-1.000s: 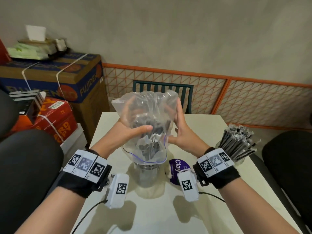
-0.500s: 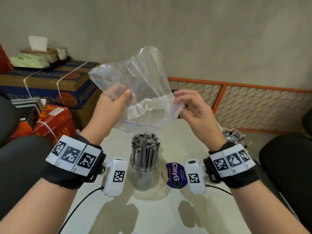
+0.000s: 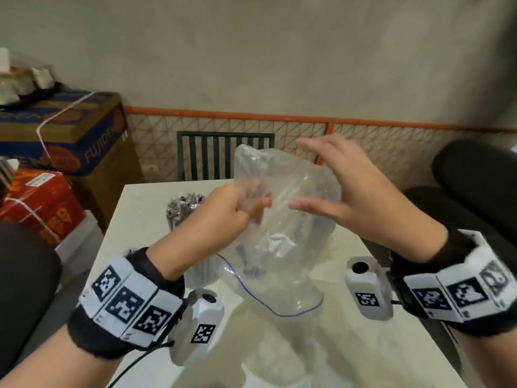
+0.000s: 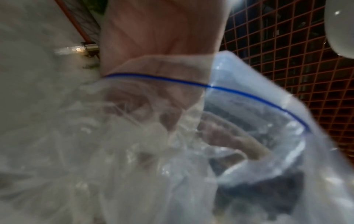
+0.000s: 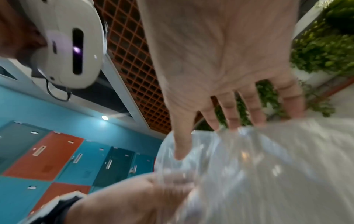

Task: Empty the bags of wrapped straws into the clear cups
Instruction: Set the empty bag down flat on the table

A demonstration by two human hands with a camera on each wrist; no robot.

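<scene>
A clear zip bag [image 3: 282, 219] with a blue seal line hangs over the white table [image 3: 145, 208], mouth downward. No straws show inside it. My left hand [image 3: 251, 205] grips its upper left part in curled fingers [image 4: 153, 106], seen through the plastic. My right hand [image 3: 305, 175] is spread flat at the bag's upper right, its straight fingers [image 5: 231, 119] touching the bag [image 5: 258, 166]. A clear cup packed with grey wrapped straws [image 3: 183, 208] stands behind my left hand. Something dark shows blurred through the bag.
Stacked cardboard boxes [image 3: 64, 141] stand left of the table. Black chairs sit at the left [image 3: 25, 275] and the right [image 3: 475, 177]. A green slatted chair back [image 3: 223, 155] is at the far edge, before an orange mesh fence [image 3: 377, 144].
The bag came down from over the filled cup and moved right. My right hand let go of its edge and spread flat. My left hand still holds it.
</scene>
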